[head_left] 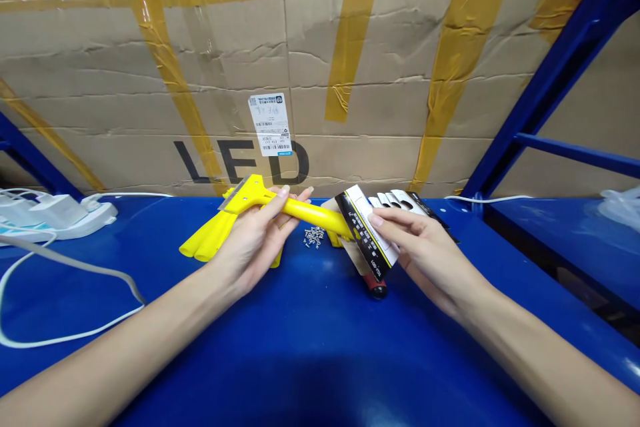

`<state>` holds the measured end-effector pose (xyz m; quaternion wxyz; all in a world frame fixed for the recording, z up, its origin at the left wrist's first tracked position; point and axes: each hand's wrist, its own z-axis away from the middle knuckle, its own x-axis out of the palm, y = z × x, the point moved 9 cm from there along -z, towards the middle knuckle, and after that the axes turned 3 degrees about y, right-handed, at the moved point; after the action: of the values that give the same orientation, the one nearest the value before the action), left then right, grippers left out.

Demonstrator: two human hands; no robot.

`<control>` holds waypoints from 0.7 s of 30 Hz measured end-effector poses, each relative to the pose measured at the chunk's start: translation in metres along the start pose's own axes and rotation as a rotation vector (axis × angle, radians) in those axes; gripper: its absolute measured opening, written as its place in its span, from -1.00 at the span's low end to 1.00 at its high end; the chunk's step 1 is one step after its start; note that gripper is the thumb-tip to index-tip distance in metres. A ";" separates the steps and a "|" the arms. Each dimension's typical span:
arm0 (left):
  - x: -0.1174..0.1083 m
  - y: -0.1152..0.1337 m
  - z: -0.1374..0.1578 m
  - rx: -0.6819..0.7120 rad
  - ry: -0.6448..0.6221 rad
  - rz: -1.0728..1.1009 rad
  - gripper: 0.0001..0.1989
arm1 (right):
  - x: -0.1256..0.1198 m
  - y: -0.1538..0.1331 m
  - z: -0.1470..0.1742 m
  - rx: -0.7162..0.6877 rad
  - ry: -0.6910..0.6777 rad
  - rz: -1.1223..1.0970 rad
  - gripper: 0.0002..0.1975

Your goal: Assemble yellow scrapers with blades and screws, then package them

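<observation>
A taped LED carton point(400, 47) backs the blue counter point(310, 353). Above the screw pile point(314, 237) and to its left, our left hand's point(263, 233) fingers grasp the yellow scraper point(300, 209) near its blade point(236, 193); right of the pile, our right hand's point(425, 247) fingers pinch the printed card point(367, 233) at the handle's point(325, 217) end. Whether the handle threads through it, we cannot tell. Sliding our left grip toward the blade could nick us; a skewed push could crease the card; a dropped scraper could scatter the screws.

Left hand point(261, 230) grips yellow scraper point(320, 215); right hand point(427, 247) holds printed card point(369, 230) at its handle end. Screws point(314, 237) lie on blue worktop point(300, 327).
</observation>
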<state>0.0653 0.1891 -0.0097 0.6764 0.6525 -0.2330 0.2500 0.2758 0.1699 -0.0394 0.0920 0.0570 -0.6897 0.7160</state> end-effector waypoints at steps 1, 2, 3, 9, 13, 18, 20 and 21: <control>0.000 -0.002 0.001 -0.011 -0.007 -0.012 -0.94 | 0.000 0.001 0.000 0.006 0.004 -0.025 -0.62; 0.001 -0.005 0.002 -0.021 -0.017 -0.021 -0.95 | 0.001 0.001 0.001 0.009 -0.002 -0.046 -0.63; 0.002 -0.008 0.003 -0.031 -0.028 -0.028 -0.96 | 0.002 0.001 0.001 0.007 -0.013 -0.059 -0.63; 0.005 -0.012 0.006 -0.026 -0.039 -0.023 -0.93 | 0.017 0.008 0.008 0.033 -0.120 -0.053 -0.58; 0.004 -0.002 0.001 0.030 -0.027 0.025 -0.90 | 0.021 0.011 0.010 0.063 -0.150 0.021 -0.56; 0.004 0.007 -0.003 0.067 -0.024 0.072 -0.90 | 0.019 0.010 0.012 0.078 -0.131 -0.018 -0.47; 0.006 0.008 -0.002 0.076 -0.039 0.077 -0.89 | 0.022 0.011 0.013 0.106 -0.156 -0.059 -0.40; 0.008 0.008 0.000 0.078 -0.049 0.070 -0.89 | 0.024 0.012 0.014 0.117 -0.171 -0.084 -0.36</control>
<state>0.0658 0.1899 0.0016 0.6355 0.6757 -0.2620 0.2664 0.2496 0.1571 -0.0454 0.0594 0.1519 -0.6490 0.7431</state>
